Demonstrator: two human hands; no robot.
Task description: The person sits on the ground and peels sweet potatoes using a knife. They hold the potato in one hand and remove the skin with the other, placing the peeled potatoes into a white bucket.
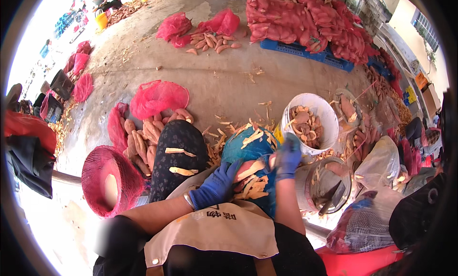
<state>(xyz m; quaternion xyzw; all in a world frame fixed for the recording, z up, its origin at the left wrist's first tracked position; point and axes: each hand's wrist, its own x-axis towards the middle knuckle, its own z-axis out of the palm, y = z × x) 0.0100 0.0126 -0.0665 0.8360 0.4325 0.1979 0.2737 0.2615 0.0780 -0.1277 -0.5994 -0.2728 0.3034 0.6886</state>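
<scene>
My left hand [213, 186], in a blue knit glove, is closed around a partly peeled sweet potato [249, 169] over my lap. Its pale flesh shows beside reddish skin. My blue-gloved right hand [289, 158] is closed just to the right of it and blurred by motion. A small pale end of something shows at its fingers, too smeared to name. Peel strips [253, 188] lie on the teal cloth [234, 149] over my right leg, below the sweet potato. Two more strips [183, 171] rest on my dark patterned left leg [177, 138].
A white bucket [288, 115] with cut pieces and peels stands ahead right, beside a grey bucket [350, 183] holding a dark-bladed tool. Unpeeled sweet potatoes [139, 145] spill from a red net bag [160, 98]; a net-covered bucket [88, 180] stands left. Filled red sacks [305, 23] are stacked on blue pallets [305, 51].
</scene>
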